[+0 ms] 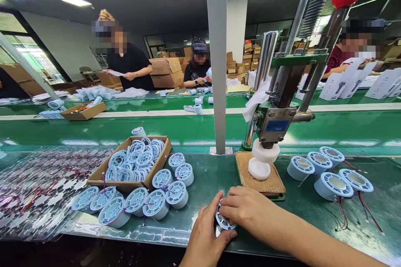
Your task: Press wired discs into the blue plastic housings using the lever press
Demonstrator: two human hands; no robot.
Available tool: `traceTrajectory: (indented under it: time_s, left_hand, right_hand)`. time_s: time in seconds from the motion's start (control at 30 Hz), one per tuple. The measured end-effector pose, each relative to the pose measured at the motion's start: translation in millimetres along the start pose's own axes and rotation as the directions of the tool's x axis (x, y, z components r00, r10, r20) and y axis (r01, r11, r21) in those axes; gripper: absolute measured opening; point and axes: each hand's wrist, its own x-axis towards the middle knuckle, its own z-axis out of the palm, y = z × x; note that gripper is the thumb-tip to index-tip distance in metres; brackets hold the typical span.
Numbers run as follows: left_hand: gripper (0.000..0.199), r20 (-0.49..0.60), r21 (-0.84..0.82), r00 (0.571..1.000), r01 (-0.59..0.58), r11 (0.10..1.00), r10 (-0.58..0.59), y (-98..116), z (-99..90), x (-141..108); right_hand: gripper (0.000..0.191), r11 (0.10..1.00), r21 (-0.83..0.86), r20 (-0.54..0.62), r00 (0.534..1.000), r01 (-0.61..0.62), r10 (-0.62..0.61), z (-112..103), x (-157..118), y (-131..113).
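Near the front edge of the green table, a light blue round housing (224,220) sits between my two hands. My left hand (206,231) wraps round its left and front side, thumb at the front. From the right, my right hand (242,205) has its fingers closed on the top of the same housing, covering much of it. Just behind my hands is a hand press (277,125) with a red knob and a white round pad over a white disc (259,169) on a wooden base. No part lies on that disc.
Left of my hands stand several blue housings (156,204) and a cardboard box (167,150) of blue rings. Wired parts (46,183) cover the far left. Several housings with metal discs (333,184) stand right. A post (216,58) rises behind. People work across the belt.
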Motion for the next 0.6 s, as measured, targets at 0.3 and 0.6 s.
traceTrajectory:
  time_s: [0.3, 0.6]
  left_hand:
    - [0.083, -0.008, 0.036, 0.995, -0.097, 0.995, 0.097, -19, 3.7, 2]
    - [0.107, 0.015, 0.287, 0.919, -0.381, 0.879, 0.394, -34, 17.7, 8]
  right_hand:
    - [0.038, 0.861, 0.437, -0.004, 0.956, -0.261, 0.292, 15, -34, -3]
    - [0.042, 0.854, 0.447, -0.438, 0.768, -0.264, 0.467, 85, -37, -33]
